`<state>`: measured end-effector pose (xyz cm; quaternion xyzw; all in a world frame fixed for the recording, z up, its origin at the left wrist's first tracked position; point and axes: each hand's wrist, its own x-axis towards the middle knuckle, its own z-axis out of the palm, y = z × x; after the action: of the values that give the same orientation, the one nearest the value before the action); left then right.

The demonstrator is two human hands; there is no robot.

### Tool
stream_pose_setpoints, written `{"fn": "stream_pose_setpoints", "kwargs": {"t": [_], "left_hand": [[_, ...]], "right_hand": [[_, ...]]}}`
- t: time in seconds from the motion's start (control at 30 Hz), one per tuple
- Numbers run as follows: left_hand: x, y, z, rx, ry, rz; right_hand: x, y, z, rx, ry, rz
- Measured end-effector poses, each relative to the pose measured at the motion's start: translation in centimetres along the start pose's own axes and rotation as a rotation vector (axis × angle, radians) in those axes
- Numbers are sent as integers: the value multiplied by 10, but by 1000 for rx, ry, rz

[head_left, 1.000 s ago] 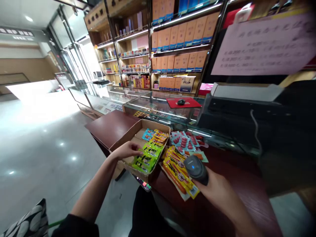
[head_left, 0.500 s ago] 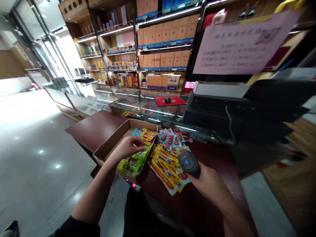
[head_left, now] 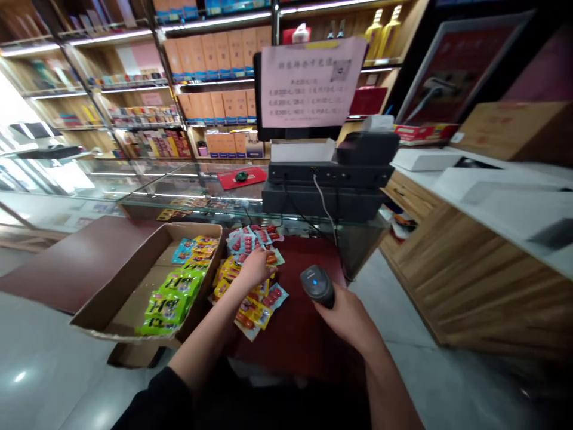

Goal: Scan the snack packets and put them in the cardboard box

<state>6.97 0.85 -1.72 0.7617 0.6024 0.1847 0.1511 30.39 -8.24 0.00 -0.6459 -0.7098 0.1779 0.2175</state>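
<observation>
My left hand [head_left: 256,270] is over a pile of sausage packets, its fingers bent at a packet with an orange sausage; whether they grip it is hard to see. Yellow packets [head_left: 254,312] lie below the hand, and light blue packets with red sausages [head_left: 244,240] lie beyond it. My right hand [head_left: 347,310] is wrapped round a dark handheld scanner [head_left: 317,283] with a small blue light, held above the dark red table [head_left: 295,334]. Left of the pile, an open cardboard box [head_left: 134,269] contains green packets [head_left: 168,304], with yellow and blue ones at its far end.
A glass counter [head_left: 192,185] runs behind the table, bearing a red mat [head_left: 228,179] with a mouse. Black equipment [head_left: 326,197] with a hanging cable stands under a pink sign [head_left: 308,86]. A wooden cabinet [head_left: 483,280] is at the right.
The view has turned to the right. My left hand has moved from above the green packets in the box to the sausage pile. The scanner is now right of the pile, still in my right hand.
</observation>
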Motion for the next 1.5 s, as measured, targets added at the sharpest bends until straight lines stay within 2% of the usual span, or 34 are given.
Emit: {"fn": "stream_pose_setpoints", "kwargs": {"t": [0.1, 0.2, 0.4, 0.53, 0.63, 0.77, 0.9, 1.1, 1.27, 1.5], "left_hand": [[18, 1, 22, 156, -38, -34], [25, 3, 33, 277, -56, -53], [17, 23, 46, 404, 4, -112], [11, 31, 54, 385, 67, -109], [10, 28, 54, 195, 82, -84], [15, 16, 52, -228, 77, -93], [16, 6, 47, -489, 103, -77], [11, 6, 30, -951, -28, -136], [6, 12, 20, -1115, -16, -199], [5, 9, 25, -1152, -76, -205]], "right_hand": [[-7, 12, -3, 10, 17, 32], [-13, 21, -5, 12, 23, 54], [-19, 30, -6, 9, 9, 87], [-23, 31, -5, 21, -3, 82], [-25, 31, -4, 41, -6, 83], [-27, 30, -5, 60, 6, 70], [-29, 24, -10, 147, 24, 28], [-34, 9, -17, 352, 1, -48], [-35, 4, -16, 403, 9, -33], [-37, 3, -15, 428, 16, -40]]}}
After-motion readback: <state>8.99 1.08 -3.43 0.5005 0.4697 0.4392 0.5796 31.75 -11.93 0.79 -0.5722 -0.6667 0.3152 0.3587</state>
